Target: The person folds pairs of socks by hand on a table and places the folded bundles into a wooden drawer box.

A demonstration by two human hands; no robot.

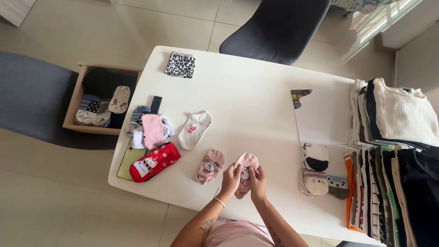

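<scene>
Near edge of the white rounded worktop point(256, 105): left hand point(230, 179) and right hand point(257, 179) side by side, both pinching the same small pink ankle sock with a cartoon animal face point(246, 170). Fingers of each hand closed on the sock's middle; the sock lies flat on the worktop, toe end pointing away. A thin pale bracelet point(219, 201) on the left wrist.

Just beside the left hand, not touching: a matching pink sock with the same animal face point(210, 166), lying tilted. Further left, a red sock with white snowflakes and a white figure point(154, 162), resting partly on a pale green flat case point(128, 160) at the worktop's corner. Behind it, a loose heap of pink, white and grey socks point(151, 127) with a dark slim remote-like bar point(156, 104) (kind unclear). A white sock with a small pink bow mark point(194, 130) lies alone, mid-worktop.

Right side: small stacks of folded animal-face socks point(320, 176), then rows of folded garments point(393, 183) to the worktop edge, cream ribbed knit on top at back.

Far edge: folded black-and-white leopard-print cloth point(180, 65). Beyond: dark grey chair point(276, 27). Left, on the floor: open wooden drawer box point(73, 114) holding more socks
</scene>
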